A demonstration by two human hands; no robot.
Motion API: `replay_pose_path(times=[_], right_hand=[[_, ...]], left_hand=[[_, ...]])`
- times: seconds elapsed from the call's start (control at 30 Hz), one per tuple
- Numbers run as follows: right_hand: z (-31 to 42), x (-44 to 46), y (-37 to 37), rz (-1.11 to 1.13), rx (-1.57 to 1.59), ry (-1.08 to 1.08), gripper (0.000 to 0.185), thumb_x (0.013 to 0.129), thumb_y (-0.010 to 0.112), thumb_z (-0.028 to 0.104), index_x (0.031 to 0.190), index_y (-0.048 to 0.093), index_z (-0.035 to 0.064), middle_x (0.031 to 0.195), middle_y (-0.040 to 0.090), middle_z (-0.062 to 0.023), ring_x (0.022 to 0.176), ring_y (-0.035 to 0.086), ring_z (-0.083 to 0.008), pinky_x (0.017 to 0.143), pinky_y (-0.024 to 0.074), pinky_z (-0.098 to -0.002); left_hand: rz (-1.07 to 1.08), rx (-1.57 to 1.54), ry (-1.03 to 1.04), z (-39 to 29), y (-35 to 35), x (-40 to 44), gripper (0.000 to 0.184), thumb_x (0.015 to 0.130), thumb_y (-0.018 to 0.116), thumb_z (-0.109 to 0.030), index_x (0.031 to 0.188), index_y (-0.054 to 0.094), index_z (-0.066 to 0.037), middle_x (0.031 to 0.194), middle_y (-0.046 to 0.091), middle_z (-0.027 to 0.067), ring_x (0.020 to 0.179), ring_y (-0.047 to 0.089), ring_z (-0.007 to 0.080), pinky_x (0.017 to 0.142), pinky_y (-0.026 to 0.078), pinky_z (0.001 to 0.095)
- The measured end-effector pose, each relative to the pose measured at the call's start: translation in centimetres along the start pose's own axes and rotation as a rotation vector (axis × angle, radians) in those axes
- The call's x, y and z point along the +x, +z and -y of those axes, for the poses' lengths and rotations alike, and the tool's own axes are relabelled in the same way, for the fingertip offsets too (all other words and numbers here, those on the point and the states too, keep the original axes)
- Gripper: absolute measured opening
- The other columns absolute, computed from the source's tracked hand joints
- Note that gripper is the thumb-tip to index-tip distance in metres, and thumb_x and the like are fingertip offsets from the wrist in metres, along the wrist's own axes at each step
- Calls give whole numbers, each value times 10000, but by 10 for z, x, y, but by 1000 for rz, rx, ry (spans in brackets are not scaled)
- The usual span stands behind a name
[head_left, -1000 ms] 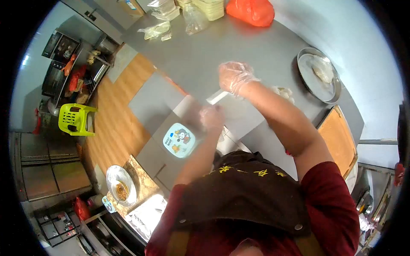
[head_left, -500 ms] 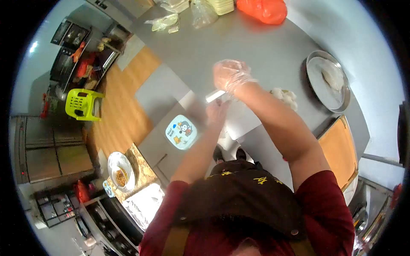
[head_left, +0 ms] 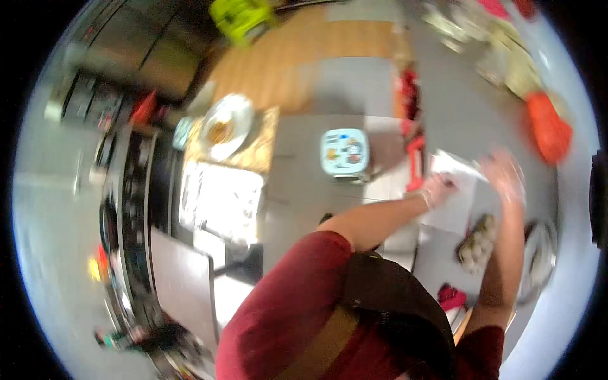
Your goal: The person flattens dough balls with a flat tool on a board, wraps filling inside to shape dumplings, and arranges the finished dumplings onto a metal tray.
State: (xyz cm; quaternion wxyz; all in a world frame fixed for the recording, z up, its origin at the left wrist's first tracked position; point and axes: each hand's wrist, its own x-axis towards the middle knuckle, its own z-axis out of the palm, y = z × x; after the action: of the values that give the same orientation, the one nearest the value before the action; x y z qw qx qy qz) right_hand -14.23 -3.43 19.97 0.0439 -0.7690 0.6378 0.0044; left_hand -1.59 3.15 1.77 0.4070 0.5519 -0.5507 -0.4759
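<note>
Both of my hands wear clear plastic gloves and are over the grey worktop (head_left: 443, 95). My left hand (head_left: 438, 189) is above a pale sheet (head_left: 459, 206), its fingers smeared by motion. To its right, my right hand (head_left: 503, 172) is beside the end of a white strip (head_left: 457, 161); blur hides whether its fingers hold the strip. A tray of round white pieces (head_left: 478, 246) lies nearer to me, beside my right forearm. Something dark red (head_left: 451, 296) is close to my apron.
A stool with a cartoon top (head_left: 344, 152) stands left of the worktop. Farther left are a bowl of food (head_left: 221, 130) and a shiny tray (head_left: 221, 199). An orange-red bag (head_left: 548, 130) and a round metal pan (head_left: 541, 259) are at the right. A green chair (head_left: 240, 18) is at the top.
The view has swung left and rotated, so the worktop and both hands appear farther right. The tray of white pieces, partly hidden by my right arm before, now shows more fully.
</note>
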Motion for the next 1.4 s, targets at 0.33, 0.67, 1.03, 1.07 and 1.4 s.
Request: replay_pose_path(times=[0.33,0.67,1.03,1.07,1.4], right_hand=[[5,-148,159,119,107,12,553,885,518,350,1299,420,-3,1296,451,-195,1200,415,-326,995,315,-392],[189,-96,147,-73,-232,-359,542,842,584,293,1233,465,-62,1223,507,-238,1152,456,-372,969,364,-413],[351,-120,187,245,-190,-651,558,811,615,310,1224,472,-37,1197,514,-239,1094,478,-382,932,381,-443],[372,-125,178,289,-242,-540,562,809,623,332,1212,479,-34,1175,523,-235,1083,482,-384,920,387,-452],[378,-145,171,323,-158,-674,421,801,558,201,1189,511,45,1138,538,-203,1071,474,-393,939,359,-485]], left_hand=[[-563,-667,-576,99,-236,-211,211,818,669,-235,949,682,-70,814,652,34,714,574,90,640,503,270],[-1433,-621,-382,303,-487,-462,175,841,620,-124,969,603,-6,780,580,25,682,552,140,599,454,252],[-1800,-501,-818,336,-661,-588,264,792,657,-167,1009,645,-17,875,653,47,749,599,137,655,484,266],[-1831,-541,-754,365,-663,-603,255,787,656,-153,1006,647,-23,870,649,45,750,595,139,663,480,267],[-635,513,-1695,463,-651,-680,440,863,481,-383,1231,537,-148,1192,547,71,1090,516,223,944,397,363]])
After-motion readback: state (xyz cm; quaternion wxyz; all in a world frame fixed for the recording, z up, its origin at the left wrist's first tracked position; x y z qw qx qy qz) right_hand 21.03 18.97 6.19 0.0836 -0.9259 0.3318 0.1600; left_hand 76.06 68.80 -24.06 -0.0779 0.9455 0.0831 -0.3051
